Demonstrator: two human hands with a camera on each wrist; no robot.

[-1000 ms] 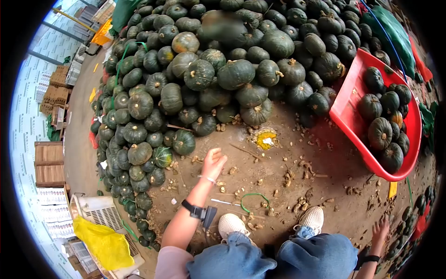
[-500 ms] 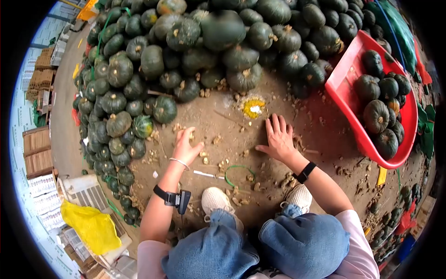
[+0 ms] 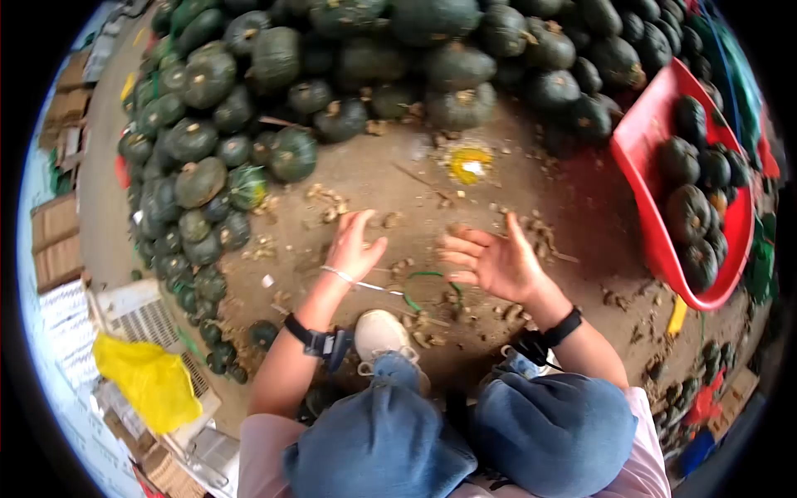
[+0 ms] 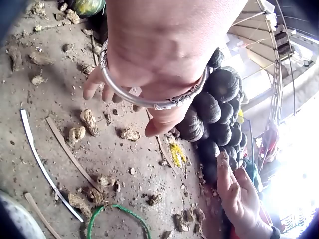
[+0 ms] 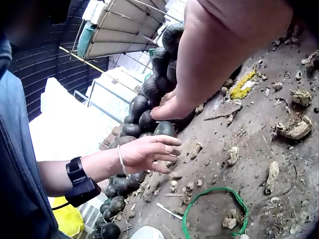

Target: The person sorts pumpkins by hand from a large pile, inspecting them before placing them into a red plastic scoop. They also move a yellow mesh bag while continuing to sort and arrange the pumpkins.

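Both bare hands are raised over the dirt floor in the head view, a short gap apart. My left hand (image 3: pixel 355 249), a silver bangle at its wrist, has its fingers extended and holds nothing. To its right my right hand (image 3: pixel 502 264) is turned with the palm sideways, fingers spread and thumb up, also with nothing in it. Beyond them rises a big heap of dark green pumpkins (image 3: pixel 461 106). A greener, striped pumpkin (image 3: pixel 247 187) lies at the heap's near left edge. The right wrist view shows a loop of green twine (image 5: pixel 215 190) on the ground.
A red scoop-shaped tub (image 3: pixel 643 166) with several pumpkins stands at right. Dried stem bits (image 3: pixel 328 199) and a yellow smashed patch (image 3: pixel 469 164) dot the floor (image 3: pixel 374 170). At left are a yellow bag (image 3: pixel 141 382), a white crate (image 3: pixel 137 311) and cartons (image 3: pixel 56 236).
My right hand came in from the far right to over the floor, then turned from palm down to palm sideways. My left hand unfolded from loosely curled. The head view has shifted.
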